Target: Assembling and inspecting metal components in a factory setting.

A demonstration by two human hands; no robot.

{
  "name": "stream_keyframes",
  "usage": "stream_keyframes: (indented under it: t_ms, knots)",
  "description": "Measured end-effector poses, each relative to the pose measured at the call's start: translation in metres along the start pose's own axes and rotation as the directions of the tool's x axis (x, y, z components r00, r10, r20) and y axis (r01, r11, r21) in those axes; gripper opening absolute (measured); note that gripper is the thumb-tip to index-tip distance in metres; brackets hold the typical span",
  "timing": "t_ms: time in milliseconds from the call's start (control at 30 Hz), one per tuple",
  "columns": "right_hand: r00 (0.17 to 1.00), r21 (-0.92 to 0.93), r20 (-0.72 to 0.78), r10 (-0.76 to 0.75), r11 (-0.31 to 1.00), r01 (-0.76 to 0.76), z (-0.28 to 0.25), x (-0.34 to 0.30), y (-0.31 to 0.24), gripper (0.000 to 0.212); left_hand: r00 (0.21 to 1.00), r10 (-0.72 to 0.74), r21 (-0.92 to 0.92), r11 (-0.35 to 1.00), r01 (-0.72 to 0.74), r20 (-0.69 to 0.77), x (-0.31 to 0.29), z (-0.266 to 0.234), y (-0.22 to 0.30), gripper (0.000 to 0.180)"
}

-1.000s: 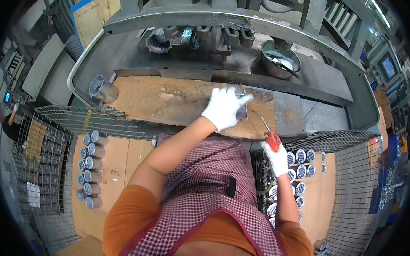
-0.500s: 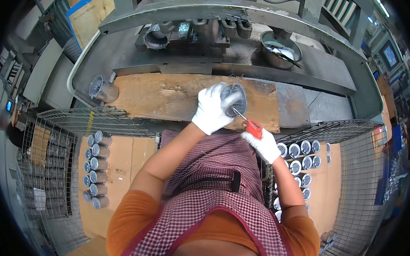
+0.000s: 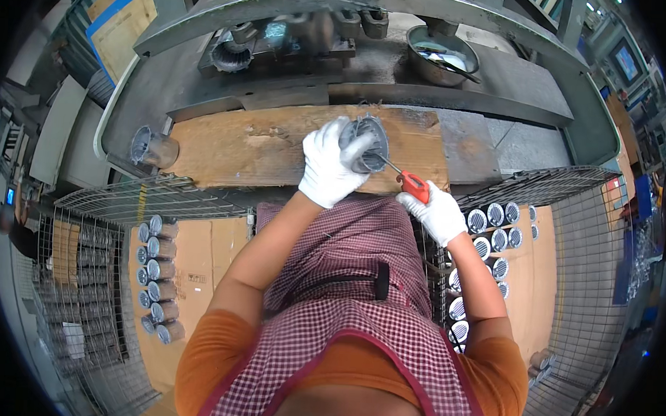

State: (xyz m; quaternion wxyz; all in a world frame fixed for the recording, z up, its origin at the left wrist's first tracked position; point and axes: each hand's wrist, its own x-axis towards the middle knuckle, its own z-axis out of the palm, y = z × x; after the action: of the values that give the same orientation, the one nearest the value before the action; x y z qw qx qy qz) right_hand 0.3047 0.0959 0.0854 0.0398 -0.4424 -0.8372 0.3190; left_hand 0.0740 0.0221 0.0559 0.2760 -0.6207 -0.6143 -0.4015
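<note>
My gloved left hand (image 3: 326, 167) grips a grey metal cylinder (image 3: 375, 135) above the wooden board, its fingers curled over and into the ribbed open mouth. In my gloved right hand (image 3: 440, 216) is a red air blow gun (image 3: 414, 187) with a thin metal nozzle. That nozzle points up and left, its tip at the cylinder's near right edge. Whether the tip touches the metal cannot be seen. A similar cylinder (image 3: 155, 148) lies on its side at the board's left end.
The wooden board (image 3: 231, 155) lies along the machine's front. Behind it are a metal bowl (image 3: 444, 57) holding tools and another ribbed cylinder (image 3: 231, 53). Wire baskets flank me, with rows of cylinders on cardboard (image 3: 204, 262) at left and more cylinders (image 3: 499, 240) at right.
The machine and board appear slightly higher and further left in the picture. Both hands still hold the cylinder and the blow gun, which have shifted slightly left with the view.
</note>
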Motion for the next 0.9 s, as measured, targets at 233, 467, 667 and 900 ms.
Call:
stream_keyframes:
  t_ms: [233,467,667,900]
  knots:
    - [0.988,0.327,0.088,-0.128,0.94,0.093,0.013,-0.007,-0.018,0.061,0.997,0.023,-0.008,1.0,-0.024,-0.069,-0.007,-0.007,-0.003,0.072]
    - [0.984,0.184,-0.169,-0.051,0.979,0.083,-0.019,-0.006,-0.021,0.048,0.979,-0.098,-0.239,0.97,0.053,-0.181,-0.027,-0.008,-0.024,0.094]
    - [0.663,0.311,-0.741,0.104,0.928,0.203,-0.118,0.001,0.056,0.038,0.962,-0.164,-0.404,0.912,0.064,-0.219,-0.013,-0.015,-0.017,0.096]
    - [0.405,0.134,-0.895,0.189,0.978,-0.16,-0.159,0.02,0.185,0.067,0.904,-0.368,-0.337,0.897,0.285,-0.217,-0.011,0.023,-0.032,0.092]
